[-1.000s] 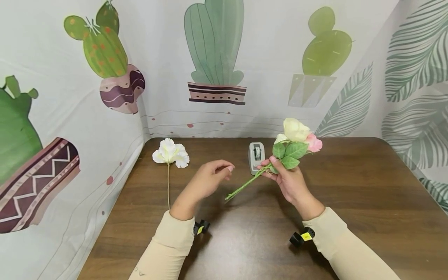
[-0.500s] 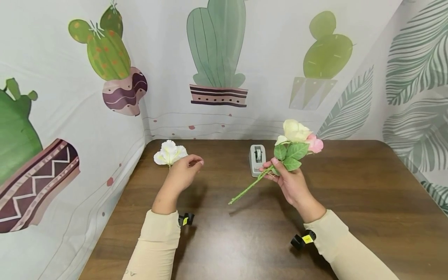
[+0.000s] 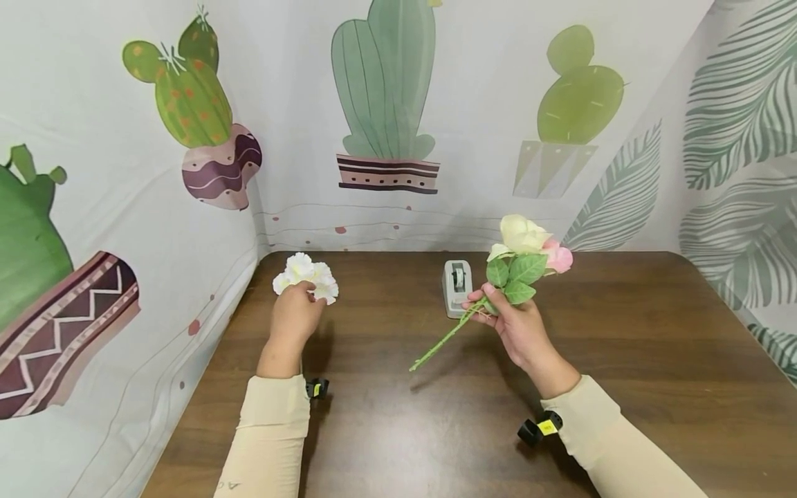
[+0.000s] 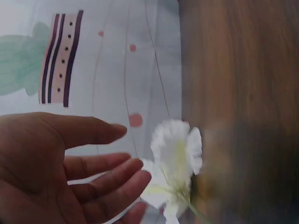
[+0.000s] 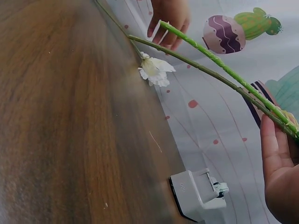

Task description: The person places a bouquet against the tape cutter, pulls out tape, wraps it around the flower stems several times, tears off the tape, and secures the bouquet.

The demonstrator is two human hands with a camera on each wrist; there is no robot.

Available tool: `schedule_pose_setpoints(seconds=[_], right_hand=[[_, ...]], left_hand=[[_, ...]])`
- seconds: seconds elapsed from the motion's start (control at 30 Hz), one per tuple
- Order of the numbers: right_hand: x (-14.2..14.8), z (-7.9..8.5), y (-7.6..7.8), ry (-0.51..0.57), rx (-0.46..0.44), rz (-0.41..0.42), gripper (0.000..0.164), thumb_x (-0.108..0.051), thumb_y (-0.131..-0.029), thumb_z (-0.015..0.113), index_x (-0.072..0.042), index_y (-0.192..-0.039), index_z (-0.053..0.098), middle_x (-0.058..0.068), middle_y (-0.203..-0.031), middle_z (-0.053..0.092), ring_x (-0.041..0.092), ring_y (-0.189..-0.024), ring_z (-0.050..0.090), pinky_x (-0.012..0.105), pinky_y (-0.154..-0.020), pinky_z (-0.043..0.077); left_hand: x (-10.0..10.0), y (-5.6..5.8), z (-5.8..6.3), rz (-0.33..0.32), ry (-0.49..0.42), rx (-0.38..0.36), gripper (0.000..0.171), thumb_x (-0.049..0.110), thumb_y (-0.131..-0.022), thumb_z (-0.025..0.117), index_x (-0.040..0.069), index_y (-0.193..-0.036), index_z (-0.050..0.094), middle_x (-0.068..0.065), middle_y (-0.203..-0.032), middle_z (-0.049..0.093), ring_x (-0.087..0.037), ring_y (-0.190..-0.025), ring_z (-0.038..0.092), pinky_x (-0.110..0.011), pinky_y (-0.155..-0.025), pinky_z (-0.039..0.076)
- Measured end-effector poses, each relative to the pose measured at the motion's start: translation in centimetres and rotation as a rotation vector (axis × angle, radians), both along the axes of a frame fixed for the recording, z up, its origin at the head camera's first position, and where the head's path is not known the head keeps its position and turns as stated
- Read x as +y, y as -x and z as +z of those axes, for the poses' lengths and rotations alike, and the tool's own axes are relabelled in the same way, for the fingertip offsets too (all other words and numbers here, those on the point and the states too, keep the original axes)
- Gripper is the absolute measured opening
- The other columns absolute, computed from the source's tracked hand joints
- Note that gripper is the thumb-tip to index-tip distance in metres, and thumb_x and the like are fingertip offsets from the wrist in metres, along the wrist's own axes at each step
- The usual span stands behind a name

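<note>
My right hand (image 3: 519,328) holds two artificial roses, one cream (image 3: 524,234) and one pink (image 3: 558,257), pinching their green stems (image 3: 442,344) between thumb and fingers just under the leaves. The stem ends point down and left, above the table. On the left, a white artificial flower (image 3: 299,264) lies on the table, its stem mostly hidden behind my left arm. My left hand (image 3: 294,315) hovers over it in the head view. In the left wrist view, thumb and fingers (image 4: 112,163) are parted and relaxed, with the white blossom (image 4: 180,149) beyond the fingertips.
A grey tape dispenser (image 3: 457,304) stands at the back of the brown wooden table (image 3: 635,360), just left of my right hand. Behind the table hangs a white cloth (image 3: 479,104) printed with cacti and leaves.
My left hand has moved left from the table's middle to the white flower. The right hand keeps the roses almost in place.
</note>
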State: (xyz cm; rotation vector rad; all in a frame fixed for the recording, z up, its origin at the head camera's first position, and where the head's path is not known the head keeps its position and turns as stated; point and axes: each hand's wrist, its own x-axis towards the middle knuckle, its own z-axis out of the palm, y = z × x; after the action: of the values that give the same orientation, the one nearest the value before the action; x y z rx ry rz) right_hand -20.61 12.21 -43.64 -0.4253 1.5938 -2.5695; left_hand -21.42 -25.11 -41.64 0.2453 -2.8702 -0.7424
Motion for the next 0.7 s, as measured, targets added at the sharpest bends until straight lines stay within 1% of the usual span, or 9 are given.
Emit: schedule_pose_setpoints(seconds=[0.1, 0.17, 0.27, 0.33, 0.43, 0.5, 0.6, 0.7], right_hand=[[0.0, 0.0, 0.0, -0.011, -0.007, 0.000, 0.012, -0.012, -0.106, 0.051, -0.014, -0.112, 0.062, 0.001, -0.094, 0.077, 0.016, -0.090, 0.076, 0.034, -0.081, 0.062], [0.0, -0.1, 0.0, -0.017, -0.011, -0.002, 0.012, -0.013, -0.106, 0.051, -0.014, -0.111, 0.062, 0.001, -0.094, 0.076, 0.016, -0.090, 0.076, 0.034, -0.081, 0.062], [0.0, -0.1, 0.0, -0.025, -0.011, -0.004, 0.012, -0.013, -0.106, 0.052, -0.015, -0.111, 0.062, 0.001, -0.094, 0.076, 0.016, -0.090, 0.076, 0.034, -0.082, 0.062], [0.0, -0.1, 0.0, -0.027, -0.008, -0.005, 0.012, -0.014, -0.106, 0.052, -0.015, -0.112, 0.062, 0.001, -0.095, 0.076, 0.016, -0.090, 0.076, 0.034, -0.081, 0.062], [0.1, -0.1, 0.0, -0.029, -0.001, -0.006, 0.011, -0.015, -0.106, 0.053, -0.015, -0.112, 0.062, 0.001, -0.095, 0.076, 0.015, -0.090, 0.076, 0.033, -0.081, 0.062], [0.1, -0.1, 0.1, -0.029, 0.001, -0.004, 0.011, -0.015, -0.105, 0.053, -0.015, -0.112, 0.063, 0.001, -0.095, 0.076, 0.015, -0.090, 0.076, 0.033, -0.081, 0.062], [0.1, -0.1, 0.1, -0.033, -0.001, -0.002, 0.011, -0.015, -0.105, 0.053, -0.015, -0.111, 0.063, 0.001, -0.095, 0.076, 0.015, -0.090, 0.076, 0.033, -0.080, 0.062], [0.1, -0.1, 0.1, -0.038, -0.009, 0.002, 0.011, -0.015, -0.105, 0.053, -0.015, -0.111, 0.063, 0.000, -0.095, 0.076, 0.015, -0.090, 0.076, 0.032, -0.080, 0.062]], left_hand=[[-0.7, -0.3, -0.3, 0.062, 0.022, -0.038, 0.045, 0.023, -0.093, 0.057, -0.011, -0.122, 0.060, -0.034, -0.116, 0.063, -0.050, -0.109, 0.061, -0.060, -0.089, 0.049], [-1.1, -0.4, -0.6, 0.092, 0.022, -0.075, 0.048, 0.025, -0.093, 0.057, -0.014, -0.121, 0.056, -0.038, -0.120, 0.056, -0.054, -0.111, 0.058, -0.062, -0.090, 0.048], [-1.6, -0.4, -0.8, 0.119, 0.016, -0.144, 0.055, 0.026, -0.093, 0.057, -0.017, -0.126, 0.050, -0.040, -0.125, 0.050, -0.057, -0.115, 0.054, -0.064, -0.093, 0.047], [-1.9, -0.3, -1.0, 0.131, 0.018, -0.191, 0.056, 0.024, -0.092, 0.056, -0.018, -0.128, 0.049, -0.041, -0.127, 0.050, -0.057, -0.118, 0.052, -0.063, -0.094, 0.047], [-2.3, -0.3, -1.2, 0.121, 0.042, -0.255, 0.054, 0.021, -0.091, 0.054, -0.018, -0.128, 0.050, -0.041, -0.128, 0.052, -0.054, -0.121, 0.052, -0.062, -0.095, 0.048], [-2.6, -0.3, -1.4, 0.108, 0.054, -0.291, 0.050, 0.019, -0.090, 0.054, -0.018, -0.124, 0.053, -0.041, -0.127, 0.054, -0.053, -0.120, 0.053, -0.061, -0.095, 0.049], [-2.9, -0.3, -1.7, 0.081, 0.079, -0.318, 0.042, 0.016, -0.089, 0.056, -0.017, -0.116, 0.058, -0.040, -0.122, 0.057, -0.051, -0.116, 0.056, -0.059, -0.092, 0.051], [-3.2, -0.3, -2.0, 0.068, 0.102, -0.311, 0.029, 0.010, -0.086, 0.056, -0.013, -0.101, 0.064, -0.038, -0.113, 0.062, -0.050, -0.107, 0.061, -0.057, -0.089, 0.052]])
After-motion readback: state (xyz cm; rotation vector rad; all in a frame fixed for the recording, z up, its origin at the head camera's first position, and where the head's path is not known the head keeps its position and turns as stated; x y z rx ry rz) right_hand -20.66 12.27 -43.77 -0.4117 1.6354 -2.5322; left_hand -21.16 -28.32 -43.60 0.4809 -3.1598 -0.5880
